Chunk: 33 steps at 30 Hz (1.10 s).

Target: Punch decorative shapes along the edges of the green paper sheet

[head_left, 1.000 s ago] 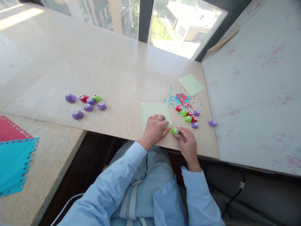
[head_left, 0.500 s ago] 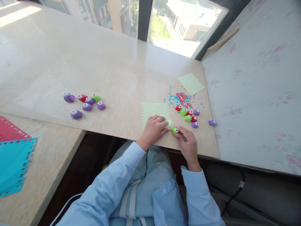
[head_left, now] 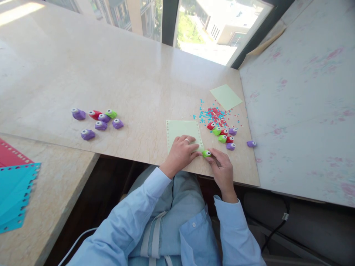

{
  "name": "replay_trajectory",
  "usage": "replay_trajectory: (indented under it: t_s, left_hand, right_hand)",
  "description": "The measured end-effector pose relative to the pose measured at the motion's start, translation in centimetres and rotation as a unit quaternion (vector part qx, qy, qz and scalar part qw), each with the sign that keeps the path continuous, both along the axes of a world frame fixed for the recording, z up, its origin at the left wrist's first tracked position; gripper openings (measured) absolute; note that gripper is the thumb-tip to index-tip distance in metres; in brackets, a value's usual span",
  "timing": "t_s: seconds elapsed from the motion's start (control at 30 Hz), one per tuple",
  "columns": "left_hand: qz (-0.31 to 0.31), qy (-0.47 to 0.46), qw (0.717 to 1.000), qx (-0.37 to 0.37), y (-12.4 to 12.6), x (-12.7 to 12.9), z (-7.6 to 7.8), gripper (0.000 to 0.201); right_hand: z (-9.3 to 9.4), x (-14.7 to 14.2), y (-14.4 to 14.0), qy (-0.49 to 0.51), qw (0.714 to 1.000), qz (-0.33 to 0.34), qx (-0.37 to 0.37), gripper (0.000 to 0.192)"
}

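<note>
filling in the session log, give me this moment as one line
left grip: on hole-edged sheet | right grip: holding green punch by sheet corner | paper bits: scattered on tabletop

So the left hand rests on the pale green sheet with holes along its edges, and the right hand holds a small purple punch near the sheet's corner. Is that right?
Not quite: the head view shows that the small punch in the right hand is bright green, not purple. The rest is right.
</note>
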<state>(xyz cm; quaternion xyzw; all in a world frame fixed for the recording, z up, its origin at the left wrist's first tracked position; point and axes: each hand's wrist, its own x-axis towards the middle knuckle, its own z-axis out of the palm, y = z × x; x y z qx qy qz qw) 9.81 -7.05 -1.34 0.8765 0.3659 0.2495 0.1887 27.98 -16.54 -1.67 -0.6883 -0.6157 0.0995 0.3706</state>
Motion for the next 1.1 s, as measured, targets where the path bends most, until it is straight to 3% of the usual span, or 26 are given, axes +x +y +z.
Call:
replay_trajectory:
  t_s: [0.7, 0.9, 1.1]
  left_hand:
    - [-0.098, -0.037, 0.994, -0.039, -1.9, -1.3, 0.3, 0.034]
    - [-0.085, -0.063, 0.993, -0.050, -2.3, -1.2, 0.2, 0.041]
    - [-0.065, -0.041, 0.996, -0.049, -2.0, -0.6, 0.8, 0.032]
  right_hand:
    - [0.1, -0.5, 0.2, -0.018, 1.000, -0.006, 0.016, 0.031]
    - [0.1, -0.7, 0.2, -0.023, 1.000, -0.015, 0.012, 0.031]
    - [0.5, -0.8, 0.1, -0.022, 1.000, -0.003, 0.006, 0.029]
